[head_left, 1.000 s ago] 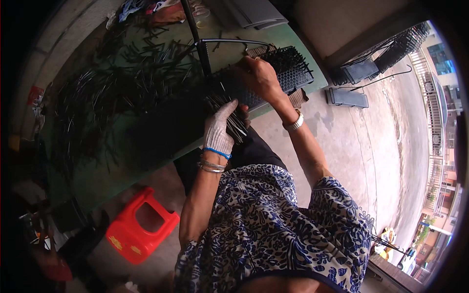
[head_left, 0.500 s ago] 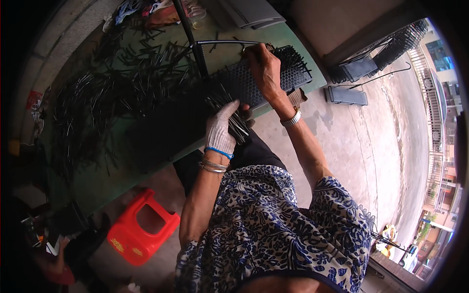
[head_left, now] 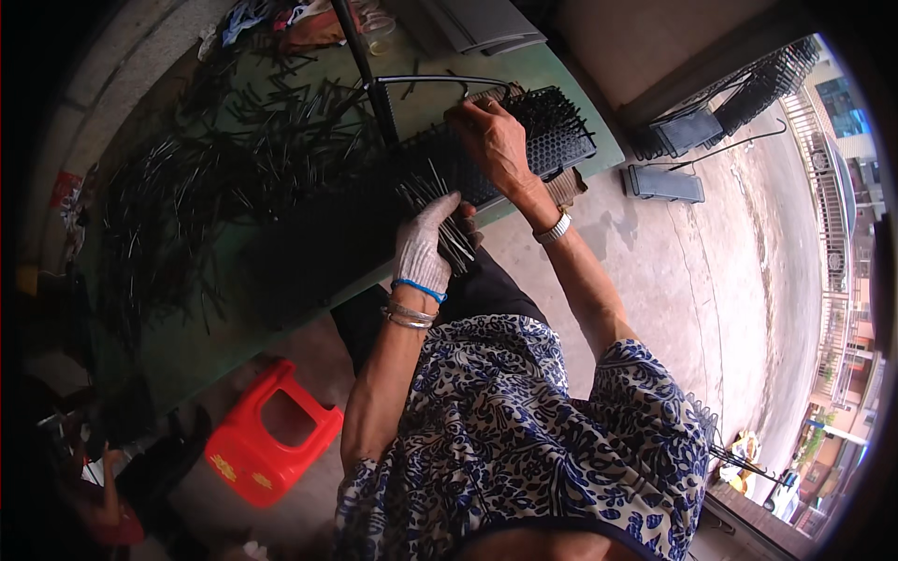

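The black block [head_left: 566, 145] is lying on the green table [head_left: 421, 61] near its right-hand end, reaching from beneath the right hand [head_left: 496, 145] toward the table's edge; its long top is showing close rows of small holes, with many short dark stubs bristling upright toward its far and right-hand side; a piece of brown cardboard [head_left: 569, 187] is sticking out from under it; the left hand [head_left: 423, 251], wearing a pale knitted glove, is curling its thumb and fingers around a bundle of rods [head_left: 458, 245], thin, straight, black and glinting, which is slanting across the palm just beside the block; the right hand, bare, is bending over the block, its thumb and fingers drawing close together, though I cannot tell whether they are pinching anything; one block, one bundle and one loose pile of rods [head_left: 281, 131] are showing on or over the table, the separate rods overlapping too much for counting; one red stool [head_left: 248, 439] is standing below, and one grey trough [head_left: 664, 184] is resting on the floor.
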A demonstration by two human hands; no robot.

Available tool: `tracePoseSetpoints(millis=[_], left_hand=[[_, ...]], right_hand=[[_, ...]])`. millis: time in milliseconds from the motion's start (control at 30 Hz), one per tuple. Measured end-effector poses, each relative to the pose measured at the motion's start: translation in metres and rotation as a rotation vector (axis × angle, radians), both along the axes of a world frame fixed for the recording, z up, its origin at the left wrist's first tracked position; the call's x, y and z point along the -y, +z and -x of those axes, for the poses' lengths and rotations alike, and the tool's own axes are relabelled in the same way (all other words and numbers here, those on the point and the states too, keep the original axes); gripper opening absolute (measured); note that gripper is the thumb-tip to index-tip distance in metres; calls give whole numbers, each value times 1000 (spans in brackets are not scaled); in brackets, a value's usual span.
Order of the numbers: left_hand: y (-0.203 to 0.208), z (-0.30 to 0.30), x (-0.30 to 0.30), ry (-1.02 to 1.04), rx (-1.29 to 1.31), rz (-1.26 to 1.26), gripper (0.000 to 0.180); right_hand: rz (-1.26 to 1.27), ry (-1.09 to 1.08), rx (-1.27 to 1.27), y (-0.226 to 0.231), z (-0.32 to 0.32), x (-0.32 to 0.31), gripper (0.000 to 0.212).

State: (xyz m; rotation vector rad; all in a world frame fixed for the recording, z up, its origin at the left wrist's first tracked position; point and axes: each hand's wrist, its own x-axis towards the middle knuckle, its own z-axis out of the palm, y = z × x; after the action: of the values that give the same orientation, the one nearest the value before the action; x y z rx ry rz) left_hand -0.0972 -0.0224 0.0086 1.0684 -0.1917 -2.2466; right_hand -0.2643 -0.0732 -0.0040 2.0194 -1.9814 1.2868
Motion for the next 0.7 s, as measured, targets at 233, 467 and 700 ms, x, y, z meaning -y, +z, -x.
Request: tracePoseSetpoints(millis=[233, 467, 700], left_hand=[[3, 0, -4, 28, 34, 50, 13], [8, 6, -5, -18, 28, 56, 12], [9, 10, -3, -26, -16, 8, 14]], right_hand=[[-555, 82, 244, 37, 2, -27, 19], [-318, 150, 628, 51, 3, -49, 15], [210, -63, 162, 13, 14, -1, 6]])
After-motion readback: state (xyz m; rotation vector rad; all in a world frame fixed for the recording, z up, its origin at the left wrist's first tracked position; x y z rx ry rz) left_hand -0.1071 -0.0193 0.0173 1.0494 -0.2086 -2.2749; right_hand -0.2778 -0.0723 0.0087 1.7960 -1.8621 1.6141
